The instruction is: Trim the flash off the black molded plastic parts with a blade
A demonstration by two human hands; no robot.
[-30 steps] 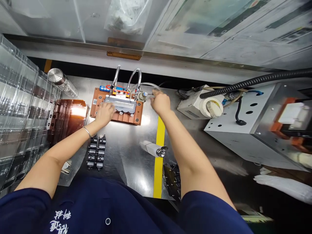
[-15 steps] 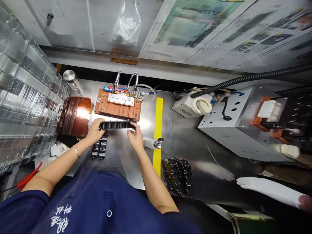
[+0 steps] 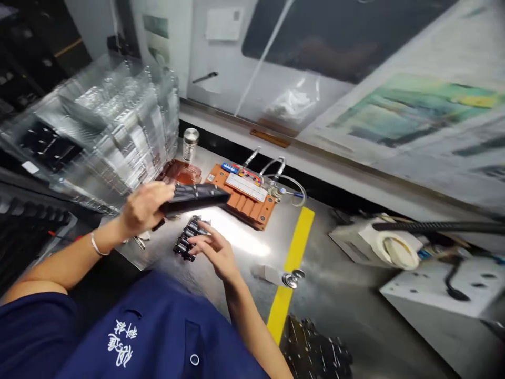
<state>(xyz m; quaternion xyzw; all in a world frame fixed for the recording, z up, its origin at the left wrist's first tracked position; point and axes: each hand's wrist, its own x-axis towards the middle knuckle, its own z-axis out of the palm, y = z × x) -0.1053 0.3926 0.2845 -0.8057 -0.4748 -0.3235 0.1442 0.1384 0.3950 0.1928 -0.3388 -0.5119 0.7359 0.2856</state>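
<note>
Black part (image 3: 197,202) shifted leftward, in left hand (image 3: 145,207): long, narrow, pale-flecked.

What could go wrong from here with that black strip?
The left hand holds the black strip by one end only, so it might tilt or slip. The right hand is over or beside the black pieces on the table and could nudge them.

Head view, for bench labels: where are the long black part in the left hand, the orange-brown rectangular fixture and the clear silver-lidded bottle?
Long black part (image 3: 196,199), head view: its middle.
Orange-brown rectangular fixture (image 3: 242,203), head view: grooved top face.
Clear silver-lidded bottle (image 3: 189,152), head view: body below lid.
</note>
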